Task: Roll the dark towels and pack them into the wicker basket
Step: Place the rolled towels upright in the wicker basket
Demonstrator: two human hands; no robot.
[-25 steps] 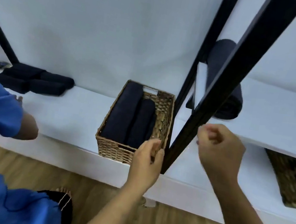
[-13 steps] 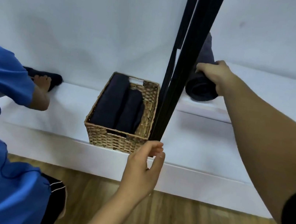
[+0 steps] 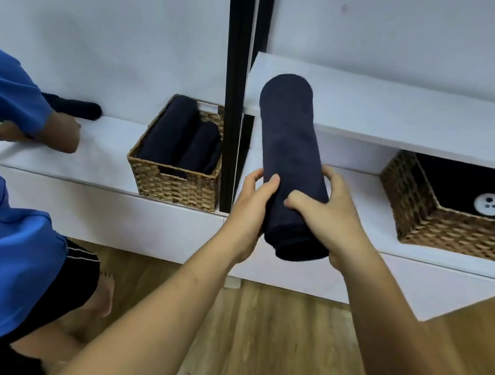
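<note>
Towel roll held up.
Our left hand and right hand both grasp it; basket sits at nine o'clock.

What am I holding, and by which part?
A rolled dark towel, gripped at its near, lower end with both hands: the left hand curls round its left side, the right hand round its right side.

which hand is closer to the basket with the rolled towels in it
Left. The left hand grips the rolled towel just across the black post from the basket; the right hand grips the towel's other side, farther away.
</note>
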